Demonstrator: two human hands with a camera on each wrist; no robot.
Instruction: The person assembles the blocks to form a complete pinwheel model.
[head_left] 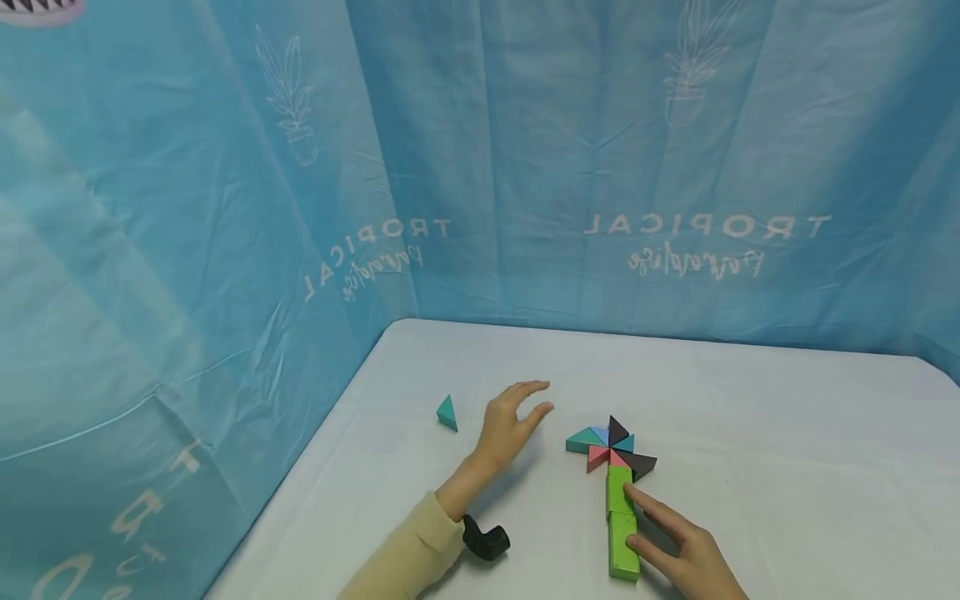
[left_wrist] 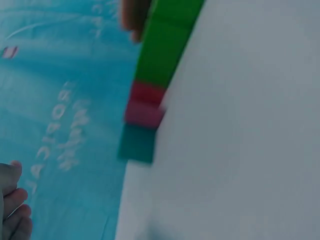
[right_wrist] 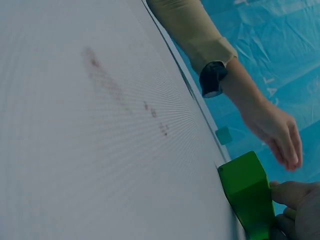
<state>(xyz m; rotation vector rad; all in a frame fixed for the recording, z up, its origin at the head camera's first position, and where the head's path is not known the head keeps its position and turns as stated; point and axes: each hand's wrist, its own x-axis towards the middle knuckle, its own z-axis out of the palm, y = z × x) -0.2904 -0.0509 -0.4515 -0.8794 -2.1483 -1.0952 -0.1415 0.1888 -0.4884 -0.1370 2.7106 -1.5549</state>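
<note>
Above the table my left hand (head_left: 510, 427) hovers with thumb and fingers apart and nothing between them. My right hand (head_left: 692, 552) touches the right side of two green rectangular blocks (head_left: 622, 533), set end to end in a column; one finger is at the upper block and the thumb at the lower. At the column's far end, several triangular blocks fan out like a pinwheel: a green-teal one (head_left: 581, 442), black ones (head_left: 617, 432), red-pink ones (head_left: 597, 457) and blue ones. In the right wrist view the thumb is against a green block (right_wrist: 247, 187).
A lone teal triangular block (head_left: 447, 412) lies on the white table (head_left: 787, 467), left of my left hand. A black band with a wrist camera (head_left: 487, 542) is on the left wrist. Blue printed curtains (head_left: 525, 167) hang behind and at the left.
</note>
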